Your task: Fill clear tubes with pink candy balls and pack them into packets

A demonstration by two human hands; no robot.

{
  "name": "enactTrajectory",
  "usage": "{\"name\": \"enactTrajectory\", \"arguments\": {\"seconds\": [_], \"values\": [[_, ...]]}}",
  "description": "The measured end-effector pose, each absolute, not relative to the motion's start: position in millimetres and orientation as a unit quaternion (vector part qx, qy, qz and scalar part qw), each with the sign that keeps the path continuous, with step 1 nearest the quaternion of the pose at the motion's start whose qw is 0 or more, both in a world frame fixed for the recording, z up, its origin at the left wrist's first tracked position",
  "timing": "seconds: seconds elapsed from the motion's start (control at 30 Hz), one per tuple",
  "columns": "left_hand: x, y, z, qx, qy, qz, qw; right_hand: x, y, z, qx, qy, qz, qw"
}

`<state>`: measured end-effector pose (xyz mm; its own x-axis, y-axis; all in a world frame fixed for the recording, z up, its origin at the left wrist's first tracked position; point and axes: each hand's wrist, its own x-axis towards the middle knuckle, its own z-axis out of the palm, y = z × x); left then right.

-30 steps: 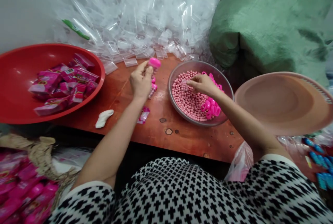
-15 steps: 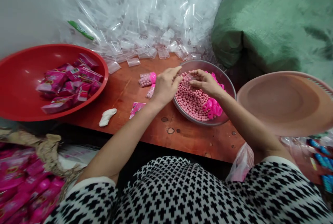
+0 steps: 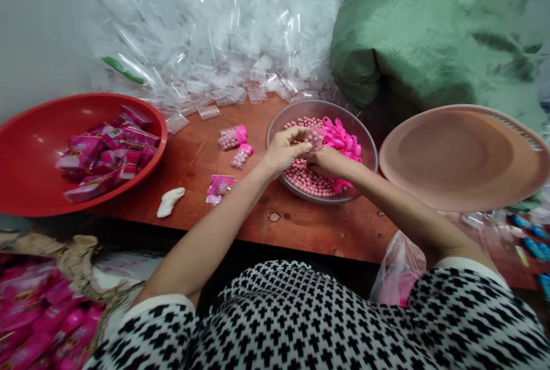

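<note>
My left hand [image 3: 287, 151] is closed around a small clear plastic container [image 3: 315, 137], tilted over the bowl, with pink beads showing in it. Just below it, my right hand [image 3: 329, 162] dips into the pink beads [image 3: 307, 181], its fingers bunched and their tips hidden among them. These beads fill much of a grey bowl [image 3: 374, 155], and bright pink plastic caps [image 3: 341, 138] are heaped on its right side. To the left of the bowl lie two capped bead containers [image 3: 232, 137] [image 3: 242, 156]. Printed pink cards [image 3: 220, 187] rest near my left forearm.
A red basin [image 3: 26, 146] with pink packets [image 3: 109, 146] stands at the left. Clear plastic containers [image 3: 223, 26] are piled at the back beside a green sack [image 3: 425, 32]. At the right is a brown basin [image 3: 464, 158]. A white crumpled piece [image 3: 171, 202] lies on the table [image 3: 193, 146].
The clear container has passed from my right hand into my left, which moved right over the bowl. My right hand has lowered into the beads. The camera view has shifted slightly.
</note>
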<state>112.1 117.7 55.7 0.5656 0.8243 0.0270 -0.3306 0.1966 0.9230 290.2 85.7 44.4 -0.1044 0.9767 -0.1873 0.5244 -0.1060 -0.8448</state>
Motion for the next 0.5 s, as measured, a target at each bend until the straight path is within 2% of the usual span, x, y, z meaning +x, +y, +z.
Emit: {"name": "enactTrajectory", "arguments": {"seconds": [0.1, 0.13, 0.17, 0.33, 0.4, 0.5], "values": [[112, 117, 57, 0.515, 0.261, 0.388, 0.719, 294, 85, 47, -0.609, -0.7, 0.346, 0.138], [112, 117, 56, 0.521, 0.266, 0.387, 0.712, 298, 86, 52, -0.611, -0.705, 0.331, 0.14], [112, 118, 56, 0.531, 0.272, 0.387, 0.704, 302, 85, 58, -0.618, -0.699, 0.32, 0.167], [117, 121, 51, 0.596, 0.295, 0.393, 0.635, 310, 80, 105, -0.613, -0.605, 0.302, 0.409], [119, 121, 50, 0.611, 0.3, 0.393, 0.618, 304, 77, 120, -0.6, -0.598, 0.31, 0.432], [120, 121, 49, 0.628, 0.305, 0.393, 0.599, 294, 77, 130, -0.587, -0.618, 0.319, 0.414]]}}
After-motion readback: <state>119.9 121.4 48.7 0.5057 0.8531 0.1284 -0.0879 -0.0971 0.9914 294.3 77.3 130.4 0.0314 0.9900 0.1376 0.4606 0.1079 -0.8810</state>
